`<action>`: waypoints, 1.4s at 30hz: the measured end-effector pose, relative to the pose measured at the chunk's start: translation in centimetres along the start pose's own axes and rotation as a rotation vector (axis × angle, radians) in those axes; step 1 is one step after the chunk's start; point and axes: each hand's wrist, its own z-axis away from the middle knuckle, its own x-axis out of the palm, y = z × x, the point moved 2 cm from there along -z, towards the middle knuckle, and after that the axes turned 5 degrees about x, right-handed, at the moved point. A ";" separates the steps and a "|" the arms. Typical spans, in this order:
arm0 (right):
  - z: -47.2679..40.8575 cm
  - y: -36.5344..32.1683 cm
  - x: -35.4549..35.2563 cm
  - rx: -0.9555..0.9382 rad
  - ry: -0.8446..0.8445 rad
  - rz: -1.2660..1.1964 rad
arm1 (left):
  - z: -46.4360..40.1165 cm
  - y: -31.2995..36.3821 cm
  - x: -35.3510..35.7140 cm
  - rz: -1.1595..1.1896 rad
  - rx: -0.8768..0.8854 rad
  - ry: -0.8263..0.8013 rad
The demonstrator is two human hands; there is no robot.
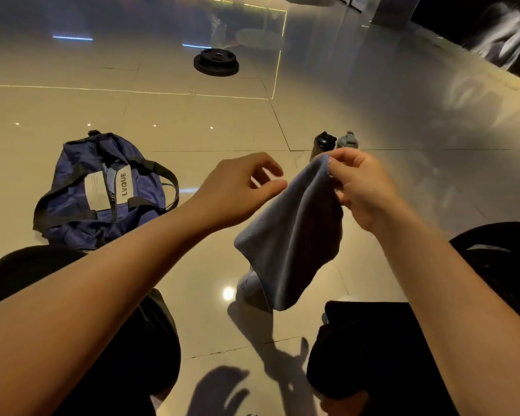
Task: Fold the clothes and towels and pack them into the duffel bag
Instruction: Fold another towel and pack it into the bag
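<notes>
The right hand (362, 190) pinches the top corner of a grey-blue towel (291, 235) between thumb and curled fingers, so the cloth hangs down and to the left from the grip, its lower edge dangling above the floor (192, 121) between the person's knees. The held corner sits at the very top of the towel, just left of the right fingertips; the rest drapes loosely in soft folds below the hand. The left hand (237, 190) hovers just left of the towel's upper edge with fingers loosely curled and thumb and forefinger slightly apart, holding nothing; whether a fingertip brushes the cloth cannot be told. The navy duffel bag (102, 190) lies on the floor to the left, well apart from the towel, slumped flat with its black straps spread over it. Something white (248, 282) peeks out on the floor behind the towel's lower part. Two bottles (323, 144) stand just beyond the right hand, and a dark weight plate (216, 63) lies farther off.
</notes>
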 end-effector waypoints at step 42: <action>0.0 1.8 0.0 -0.036 -0.393 0.612 | 0.1 -7.8 -10.7 0.248 -0.335 0.547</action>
